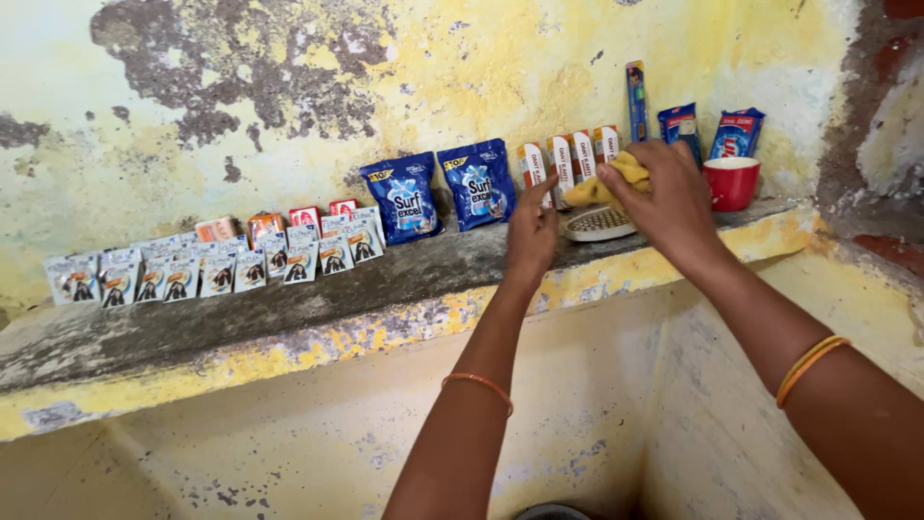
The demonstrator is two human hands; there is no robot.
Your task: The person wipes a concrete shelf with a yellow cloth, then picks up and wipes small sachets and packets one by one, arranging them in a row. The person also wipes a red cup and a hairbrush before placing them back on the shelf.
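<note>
Ledge: grey concrete top, chipped yellow front edge, running along the wall.
Contents, placed from the right hand gripping a yellow cloth:
- White soap dish, directly under the grip.
- Upright white-and-red boxes, just behind it.
- Red cup, close right; two small blue packets behind.
- Two blue pouches, left.
- Rows of small sachets, far left.

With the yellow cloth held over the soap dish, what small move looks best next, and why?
Probably wipe the shelf beside the white soap dish: the right hand grips a yellow cloth just above it, while the left hand steadies the upright cartons.
</note>
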